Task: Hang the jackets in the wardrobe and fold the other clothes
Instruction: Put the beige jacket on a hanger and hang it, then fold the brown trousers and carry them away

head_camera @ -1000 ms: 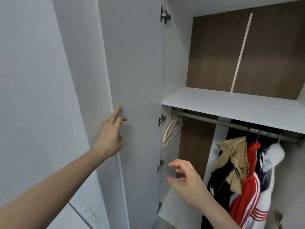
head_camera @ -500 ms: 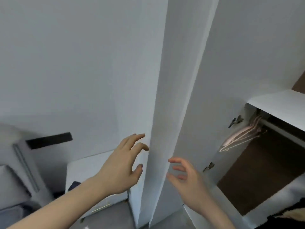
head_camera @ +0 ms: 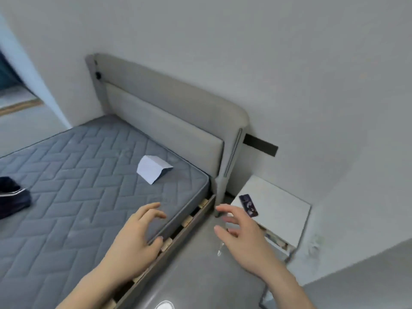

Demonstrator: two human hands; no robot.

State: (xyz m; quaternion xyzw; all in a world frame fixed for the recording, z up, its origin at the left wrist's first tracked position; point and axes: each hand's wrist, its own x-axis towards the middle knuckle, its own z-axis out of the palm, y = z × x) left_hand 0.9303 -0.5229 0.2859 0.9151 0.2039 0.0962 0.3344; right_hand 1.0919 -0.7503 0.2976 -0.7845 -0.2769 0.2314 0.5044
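A dark navy garment lies crumpled on the grey quilted mattress at the far left edge of the view, partly cut off. My left hand hovers over the mattress's near corner with fingers loosely spread, holding nothing. My right hand floats above the floor beside the bed, fingers relaxed and empty. The wardrobe is out of view.
A folded white paper sits on the mattress near the grey padded headboard. A white bedside table stands to the right with a small dark card on it. Grey floor runs between bed and table.
My view has swung left and down from the open wardrobe to the bed. My left hand has come off the wardrobe door; both hands now hang empty in front of me.
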